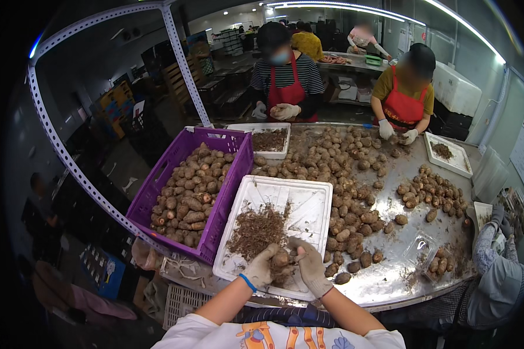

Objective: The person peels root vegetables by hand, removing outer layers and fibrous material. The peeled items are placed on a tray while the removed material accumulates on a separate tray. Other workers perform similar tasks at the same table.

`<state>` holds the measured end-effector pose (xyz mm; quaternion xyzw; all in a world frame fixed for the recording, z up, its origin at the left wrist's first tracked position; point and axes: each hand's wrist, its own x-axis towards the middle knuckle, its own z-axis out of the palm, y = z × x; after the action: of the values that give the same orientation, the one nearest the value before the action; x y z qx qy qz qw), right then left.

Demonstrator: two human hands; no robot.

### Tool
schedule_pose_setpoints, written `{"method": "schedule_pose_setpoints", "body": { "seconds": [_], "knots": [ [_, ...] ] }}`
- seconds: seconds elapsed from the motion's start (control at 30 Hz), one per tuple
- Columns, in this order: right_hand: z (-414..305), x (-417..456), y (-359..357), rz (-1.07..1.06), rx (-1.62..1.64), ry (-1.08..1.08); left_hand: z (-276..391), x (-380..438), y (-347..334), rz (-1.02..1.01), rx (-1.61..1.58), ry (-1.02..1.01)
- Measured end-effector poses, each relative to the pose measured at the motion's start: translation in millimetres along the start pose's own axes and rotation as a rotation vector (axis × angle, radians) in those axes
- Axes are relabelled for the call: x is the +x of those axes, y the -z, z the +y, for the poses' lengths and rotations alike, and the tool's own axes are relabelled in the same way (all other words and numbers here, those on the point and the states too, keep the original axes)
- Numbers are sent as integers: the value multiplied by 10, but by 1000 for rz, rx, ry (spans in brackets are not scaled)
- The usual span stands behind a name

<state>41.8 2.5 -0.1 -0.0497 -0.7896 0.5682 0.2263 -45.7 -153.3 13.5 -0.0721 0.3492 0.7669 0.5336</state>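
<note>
My gloved left hand holds a small hairy taro corm over the near part of a white foam tray. My right hand, also in a pale glove, is close against the corm's right side with its fingers curled. A bare thumb tip shows on it. Whether those fingers grip the corm is hard to see. A heap of brown root fibres and peelings lies in the tray, and more fibres hang below the corm. To the tray's left stands a purple plastic crate holding many taro corms.
Loose taro corms spread across the metal table. A clear plastic box lies at right. Two co-workers in red aprons handle corms opposite; another person is at right. A perforated metal post rises behind the crate.
</note>
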Motion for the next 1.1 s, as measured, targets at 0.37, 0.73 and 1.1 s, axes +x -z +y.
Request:
{"method": "schedule_pose_setpoints", "body": {
  "seconds": [0.37,0.73,1.1],
  "knots": [
    [-179,128,-92,-204,-462,-239,-326,162,-14,398,388,-173],
    [-259,121,-93,-180,-345,-301,-249,40,-195,432,702,-128],
    [-413,-28,-19,-135,-22,-79,-101,60,117,196,298,-107]
  ]
}}
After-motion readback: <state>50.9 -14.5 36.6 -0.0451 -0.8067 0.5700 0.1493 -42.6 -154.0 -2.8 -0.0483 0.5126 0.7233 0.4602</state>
